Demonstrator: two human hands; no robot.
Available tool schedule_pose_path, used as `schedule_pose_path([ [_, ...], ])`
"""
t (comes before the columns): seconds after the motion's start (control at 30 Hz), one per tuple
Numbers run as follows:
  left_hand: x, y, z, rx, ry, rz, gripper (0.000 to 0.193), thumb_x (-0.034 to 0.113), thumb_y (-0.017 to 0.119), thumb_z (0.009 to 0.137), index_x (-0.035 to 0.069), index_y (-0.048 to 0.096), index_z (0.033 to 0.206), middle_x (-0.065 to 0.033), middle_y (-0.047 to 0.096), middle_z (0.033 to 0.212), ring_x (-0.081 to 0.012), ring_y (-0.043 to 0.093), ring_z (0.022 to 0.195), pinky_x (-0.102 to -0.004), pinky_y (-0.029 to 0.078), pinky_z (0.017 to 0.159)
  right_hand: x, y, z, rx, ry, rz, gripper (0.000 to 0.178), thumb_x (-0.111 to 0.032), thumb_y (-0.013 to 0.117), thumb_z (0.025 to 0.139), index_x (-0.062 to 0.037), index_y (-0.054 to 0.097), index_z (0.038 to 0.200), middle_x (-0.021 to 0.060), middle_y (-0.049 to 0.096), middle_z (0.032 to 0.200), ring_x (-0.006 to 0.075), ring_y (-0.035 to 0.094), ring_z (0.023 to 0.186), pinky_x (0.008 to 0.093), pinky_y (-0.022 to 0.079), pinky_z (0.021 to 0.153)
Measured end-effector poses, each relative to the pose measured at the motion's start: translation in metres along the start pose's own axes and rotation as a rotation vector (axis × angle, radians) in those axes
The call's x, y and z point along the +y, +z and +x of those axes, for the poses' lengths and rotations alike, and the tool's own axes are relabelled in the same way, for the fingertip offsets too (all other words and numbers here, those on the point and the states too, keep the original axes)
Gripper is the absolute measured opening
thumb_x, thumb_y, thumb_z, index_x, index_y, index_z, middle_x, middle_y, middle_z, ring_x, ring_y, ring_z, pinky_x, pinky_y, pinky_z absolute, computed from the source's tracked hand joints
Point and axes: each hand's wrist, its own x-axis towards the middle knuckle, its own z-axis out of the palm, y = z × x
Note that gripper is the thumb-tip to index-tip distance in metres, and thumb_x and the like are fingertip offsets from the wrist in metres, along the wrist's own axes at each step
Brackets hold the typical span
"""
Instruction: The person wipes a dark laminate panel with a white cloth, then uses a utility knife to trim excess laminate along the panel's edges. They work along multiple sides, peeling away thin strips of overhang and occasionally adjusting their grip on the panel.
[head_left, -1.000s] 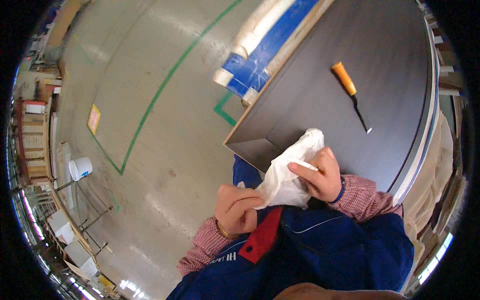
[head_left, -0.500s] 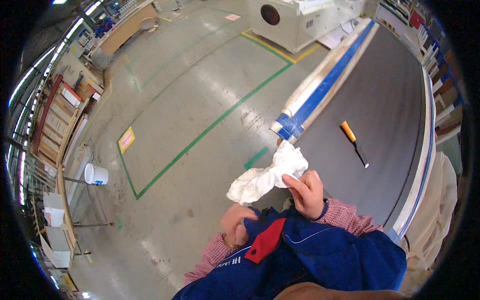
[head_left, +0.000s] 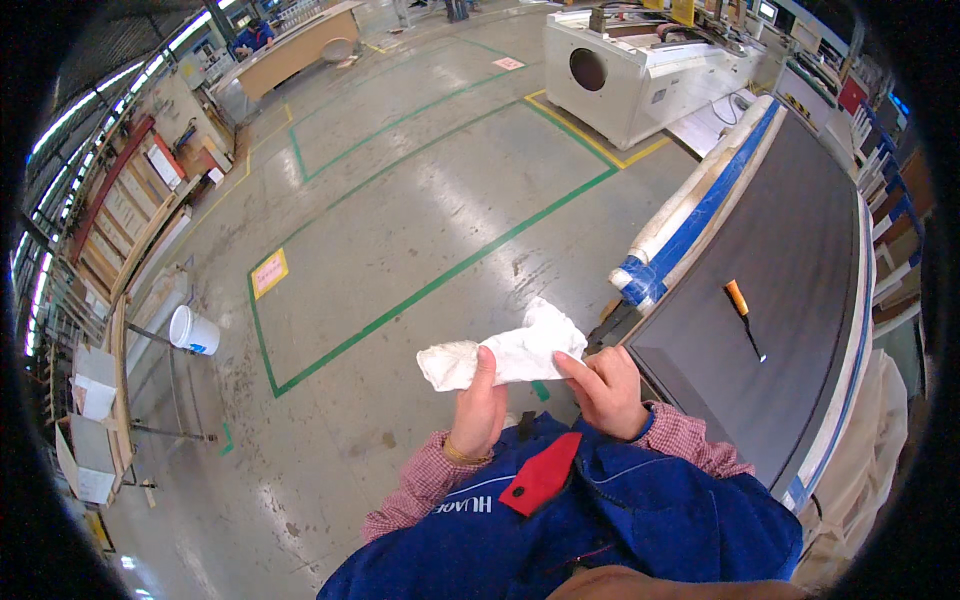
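A crumpled white cloth (head_left: 510,352) is stretched between my two hands in front of my body, above the floor. My left hand (head_left: 477,405) grips its left part, with the thumb on top. On the cloth's right end, my right hand (head_left: 606,388) pinches with thumb and fingers. To the right, a chisel-like scraper (head_left: 743,312) with an orange-yellow handle and dark blade lies on a dark flat panel (head_left: 700,345); neither hand touches it.
A padded edge with blue tape (head_left: 690,210) runs along the panel's left side. Ahead stands a white machine (head_left: 620,90). A white bucket (head_left: 194,331) and wooden racks (head_left: 120,225) are at the left. Green and yellow lines mark the grey floor (head_left: 400,260).
My left hand has risen and taken hold of the cloth's left part. The cloth is now held more level between both hands. The view has shifted, bringing more of the far machine in.
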Motion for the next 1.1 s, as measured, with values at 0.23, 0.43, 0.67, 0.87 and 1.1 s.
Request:
schedule_pose_path([
  [0.23, 0.017, 0.006, 0.006, 0.027, 0.089, -0.006, 0.041, 0.03, 0.039, 0.1, 0.002, 0.041, 0.13, -0.0117, 0.05, 0.13, -0.024, 0.045, 0.123, -0.0411, 0.032, 0.106, 0.01, -0.003, 0.001, -0.229, 0.029, 0.045, 0.063, -0.001, 0.061, 0.07, -0.0126, 0.052, 0.131, 0.0067, 0.049, 0.075, 0.0244, 0.051, 0.066, 0.0348, 0.043, 0.057],
  [0.43, 0.016, 0.007, 0.011, 0.065, 0.126, -0.07, 0.042, 0.03, 0.04, 0.1, 0.002, 0.041, 0.132, -0.0114, 0.05, 0.131, -0.0243, 0.045, 0.124, -0.0421, 0.032, 0.106, 0.035, -0.011, -0.007, -0.195, 0.089, 0.199, 0.06, 0.001, 0.058, 0.071, -0.0102, 0.051, 0.13, 0.0084, 0.056, 0.074, 0.0242, 0.058, 0.065, 0.0333, 0.048, 0.057],
  [0.67, 0.011, 0.008, 0.007, 0.149, 0.245, -0.074, 0.038, 0.019, 0.046, 0.099, -0.001, 0.043, 0.13, -0.0119, 0.049, 0.131, -0.0234, 0.046, 0.123, -0.0398, 0.032, 0.107, 0.03, -0.034, -0.003, -0.114, 0.597, 0.744, 0.02, -0.005, 0.053, 0.092, -0.0022, 0.062, 0.11, 0.005, 0.063, 0.074, 0.0085, 0.058, 0.06, 0.0214, 0.043, 0.051],
  [0.87, 0.015, 0.01, -0.003, 0.18, 0.302, -0.044, 0.035, 0.014, 0.047, 0.098, -0.002, 0.045, 0.129, -0.0119, 0.05, 0.13, -0.0238, 0.046, 0.123, -0.0393, 0.034, 0.106, 0.029, -0.034, 0.01, -0.035, 0.803, 1.159, 0.014, -0.004, 0.054, 0.092, -0.0006, 0.057, 0.105, 0.0056, 0.064, 0.078, 0.0079, 0.06, 0.063, 0.0177, 0.045, 0.052],
  [1.1, 0.012, 0.009, -0.01, 0.254, 0.406, 0.159, 0.033, 0.009, 0.051, 0.095, -0.002, 0.048, 0.126, -0.0105, 0.055, 0.124, -0.0203, 0.051, 0.114, -0.0342, 0.037, 0.101, 0.038, -0.038, 0.022, -0.002, 0.829, 1.204, 0.015, -0.003, 0.06, 0.088, -0.0014, 0.057, 0.102, 0.0062, 0.064, 0.08, 0.0077, 0.059, 0.064, 0.0186, 0.046, 0.054],
])
